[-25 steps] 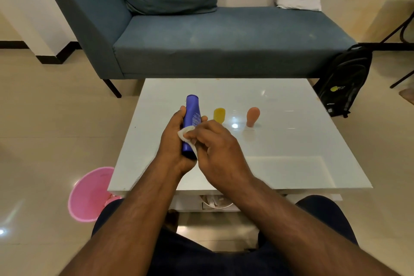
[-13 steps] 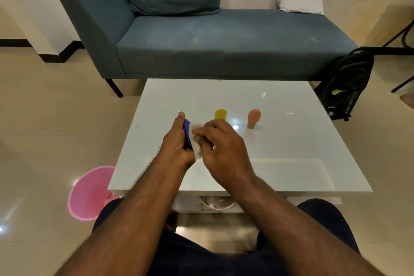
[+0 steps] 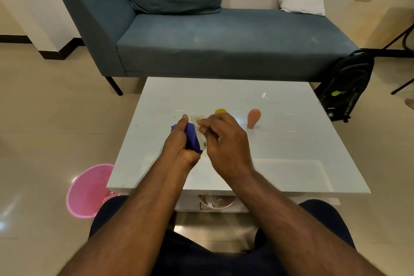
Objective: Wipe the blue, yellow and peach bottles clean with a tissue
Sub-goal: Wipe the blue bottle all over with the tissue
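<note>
The left hand (image 3: pixel 179 148) has its grip wrapped round the blue bottle (image 3: pixel 192 135); the right hand (image 3: pixel 226 141) pinches the tissue (image 3: pixel 200 133) against it; likely light, rigid, smooth plastic, best held mid-body.

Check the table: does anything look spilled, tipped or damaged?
Nothing stands out. The yellow bottle and peach bottle stand upright on the table; no spill shows.

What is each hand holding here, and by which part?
The left hand grips the blue bottle round its body. The right hand pinches the tissue against the bottle's side.
</note>
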Tool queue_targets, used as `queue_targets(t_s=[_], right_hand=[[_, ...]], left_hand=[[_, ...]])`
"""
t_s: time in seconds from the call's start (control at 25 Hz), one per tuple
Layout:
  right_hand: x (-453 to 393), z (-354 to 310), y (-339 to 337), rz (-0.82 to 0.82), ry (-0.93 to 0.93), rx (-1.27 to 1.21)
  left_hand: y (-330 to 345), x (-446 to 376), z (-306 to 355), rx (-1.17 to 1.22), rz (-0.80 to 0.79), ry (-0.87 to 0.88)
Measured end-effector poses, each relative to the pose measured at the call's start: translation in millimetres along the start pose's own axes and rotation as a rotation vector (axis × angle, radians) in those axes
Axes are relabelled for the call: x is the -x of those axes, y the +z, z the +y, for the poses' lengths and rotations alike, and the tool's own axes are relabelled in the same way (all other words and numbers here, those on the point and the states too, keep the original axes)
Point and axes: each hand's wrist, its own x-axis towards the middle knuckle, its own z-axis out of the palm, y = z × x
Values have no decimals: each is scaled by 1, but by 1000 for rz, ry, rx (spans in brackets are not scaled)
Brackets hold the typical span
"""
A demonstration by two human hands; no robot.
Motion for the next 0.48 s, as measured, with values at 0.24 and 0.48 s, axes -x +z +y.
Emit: queue_targets(t_s=[0.24, 0.48], right_hand=[[36, 1, 7, -62, -137, 62], [18, 4, 1, -101, -165, 131]], left_hand=[[-1, 2, 5, 23, 68, 13], [5, 8, 9, 9, 7, 61]])
